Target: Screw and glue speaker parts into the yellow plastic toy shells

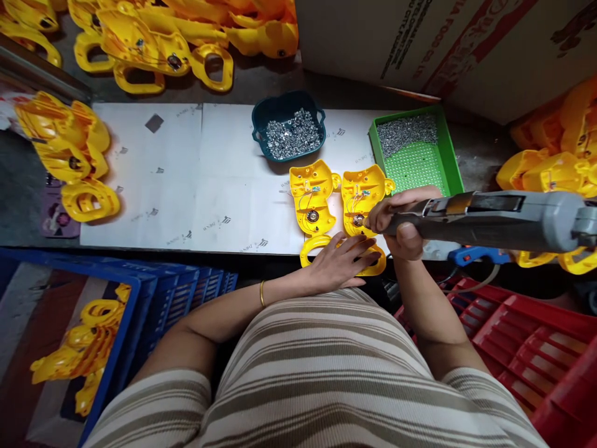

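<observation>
Two yellow plastic shell halves lie side by side on the white work surface, the left shell (308, 196) and the right shell (361, 183). Each has thin wires, a small circuit board, a round metal part and a ring handle. My left hand (333, 264) is spread with its fingers over the handle of the right shell. In my right hand (405, 239) is a grey power screwdriver (494, 221), held nearly level. Its tip end points at the round metal part in the right shell; my fingers partly hide whether it touches.
A dark teal basin (259, 134) of small metal parts and a green tray (452, 158) of screws stand behind the shells. Yellow shells pile up at left (65, 140), back and right. A blue crate (135, 305), a red crate (513, 336) and a blue glue gun (478, 255) flank me.
</observation>
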The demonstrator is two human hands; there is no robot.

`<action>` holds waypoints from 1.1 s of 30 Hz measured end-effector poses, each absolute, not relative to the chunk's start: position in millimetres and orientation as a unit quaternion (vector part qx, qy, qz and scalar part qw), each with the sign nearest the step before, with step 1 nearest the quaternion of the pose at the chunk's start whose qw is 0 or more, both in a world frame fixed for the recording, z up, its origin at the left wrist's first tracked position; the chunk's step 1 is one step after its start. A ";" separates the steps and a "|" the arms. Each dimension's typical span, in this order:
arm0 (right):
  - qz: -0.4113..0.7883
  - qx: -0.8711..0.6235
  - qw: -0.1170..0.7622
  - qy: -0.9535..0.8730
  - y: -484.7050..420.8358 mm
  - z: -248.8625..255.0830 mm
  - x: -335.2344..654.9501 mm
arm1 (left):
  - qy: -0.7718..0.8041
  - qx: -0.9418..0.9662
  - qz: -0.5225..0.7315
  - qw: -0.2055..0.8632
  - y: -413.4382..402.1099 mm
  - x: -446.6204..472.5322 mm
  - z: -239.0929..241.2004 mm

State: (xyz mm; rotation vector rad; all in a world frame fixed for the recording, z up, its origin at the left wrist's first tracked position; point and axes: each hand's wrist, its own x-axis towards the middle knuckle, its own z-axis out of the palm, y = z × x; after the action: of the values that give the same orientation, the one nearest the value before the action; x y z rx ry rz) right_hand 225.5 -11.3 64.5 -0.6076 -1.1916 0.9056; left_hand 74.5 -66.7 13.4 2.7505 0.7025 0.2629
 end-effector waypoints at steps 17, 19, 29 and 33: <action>0.402 -0.259 0.684 -0.551 -7.7 63.0 223.2 | 0.248 0.946 0.129 0.166 -63.4 75.8 17.4; 0.396 -0.268 0.691 -0.542 -10.9 72.1 224.9 | 0.274 0.932 0.179 0.160 -62.2 73.3 18.9; 0.431 -0.296 0.700 -0.486 -36.7 104.2 234.5 | 0.395 0.888 0.215 0.096 -42.0 71.3 32.7; 0.438 -0.282 0.700 -0.489 -39.6 105.7 231.9 | 0.390 0.881 0.230 0.137 -43.9 72.8 30.8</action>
State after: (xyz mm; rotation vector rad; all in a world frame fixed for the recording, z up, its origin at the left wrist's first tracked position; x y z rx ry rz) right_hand 231.9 -39.6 105.7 -0.6281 -1.0901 0.9748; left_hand 72.8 -43.9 30.8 2.5490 1.1300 0.6661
